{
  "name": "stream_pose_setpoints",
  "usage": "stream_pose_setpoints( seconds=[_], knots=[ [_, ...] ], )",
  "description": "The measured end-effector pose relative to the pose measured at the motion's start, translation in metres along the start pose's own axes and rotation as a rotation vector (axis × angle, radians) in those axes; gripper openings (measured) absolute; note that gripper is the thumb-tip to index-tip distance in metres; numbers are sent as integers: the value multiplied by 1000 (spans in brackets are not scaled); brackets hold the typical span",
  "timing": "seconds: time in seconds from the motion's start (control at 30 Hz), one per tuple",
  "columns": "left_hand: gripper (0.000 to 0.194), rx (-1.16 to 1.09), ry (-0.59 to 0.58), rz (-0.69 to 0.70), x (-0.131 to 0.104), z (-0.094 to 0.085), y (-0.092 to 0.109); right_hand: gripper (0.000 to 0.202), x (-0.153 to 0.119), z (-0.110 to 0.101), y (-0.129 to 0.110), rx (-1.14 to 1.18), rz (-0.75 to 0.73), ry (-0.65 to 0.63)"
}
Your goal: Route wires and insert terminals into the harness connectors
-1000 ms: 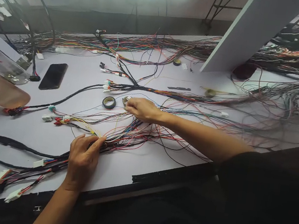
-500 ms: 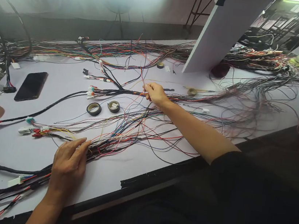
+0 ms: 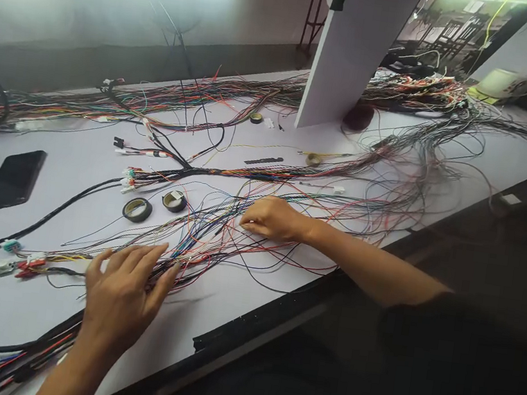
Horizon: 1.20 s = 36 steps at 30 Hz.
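Note:
My left hand (image 3: pixel 122 292) is spread over the near wire bundle (image 3: pixel 163 273), fingers apart and holding nothing. To its right my right hand (image 3: pixel 274 218) is closed low over the loose wires, thumb and fingertips pinched together. Thin red wires (image 3: pixel 226 230) run at those fingertips; the pinched end itself is mostly hidden. Left of my left hand lie a white connector (image 3: pixel 0 267), a red connector (image 3: pixel 31 267) and a teal connector (image 3: pixel 12 246). Beyond both hands stretches a black-taped wire harness (image 3: pixel 194 170) with branches ending in small connectors.
Two tape rolls (image 3: pixel 137 209) (image 3: pixel 174 201) and a phone (image 3: pixel 13 181) lie on the left. A dark flat blade-like strip (image 3: pixel 263 160) lies past the harness. A white upright panel (image 3: pixel 340 58) stands at the back, near a thick wire pile (image 3: pixel 413 91) and a mug (image 3: pixel 499 84).
My right hand has come down and nearer from the harness to the loose wires, bringing the red wire. My left hand has lifted slightly and spread its fingers. The view has swung right.

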<state>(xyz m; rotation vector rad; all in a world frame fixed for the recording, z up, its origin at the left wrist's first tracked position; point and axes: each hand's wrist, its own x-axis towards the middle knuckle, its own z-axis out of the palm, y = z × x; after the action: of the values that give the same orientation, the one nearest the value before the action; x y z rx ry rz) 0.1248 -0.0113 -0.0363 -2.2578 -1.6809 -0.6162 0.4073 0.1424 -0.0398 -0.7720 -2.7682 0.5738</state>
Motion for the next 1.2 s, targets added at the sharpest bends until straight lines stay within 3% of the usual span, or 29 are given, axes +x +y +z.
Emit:
stream_pose_setpoints(
  seconds=[0.13,0.23,0.4,0.47,0.63,0.73,0.83,0.93,1.03,1.2],
  knots=[
    [29,-42,-23,18,26,19,24,19,9,13,-3,-155,-31,30],
    [22,-147,-113,-34,35,35,28,19,18,19,-8,-231,-69,44],
    [23,-389,-153,-360,36,43,20,17,27,25,-15,-272,-180,20],
    [23,-440,-170,-426,36,40,19,19,30,24,-19,-277,-215,-20],
    [24,-449,-214,-228,38,40,19,22,40,17,-32,-316,-207,-120],
    [23,-435,-195,-207,40,44,16,20,44,16,-35,-335,-205,-162],
    [23,-413,-168,-330,40,47,13,16,43,18,-29,-230,-190,-100],
    [21,-405,-130,-476,39,48,12,11,37,17,-18,148,-110,-13],
    [22,-413,-106,-533,39,50,11,15,28,6,-9,526,-69,-2],
    [20,-384,-74,-511,39,54,11,20,17,-24,-3,397,-28,-82]
  ],
)
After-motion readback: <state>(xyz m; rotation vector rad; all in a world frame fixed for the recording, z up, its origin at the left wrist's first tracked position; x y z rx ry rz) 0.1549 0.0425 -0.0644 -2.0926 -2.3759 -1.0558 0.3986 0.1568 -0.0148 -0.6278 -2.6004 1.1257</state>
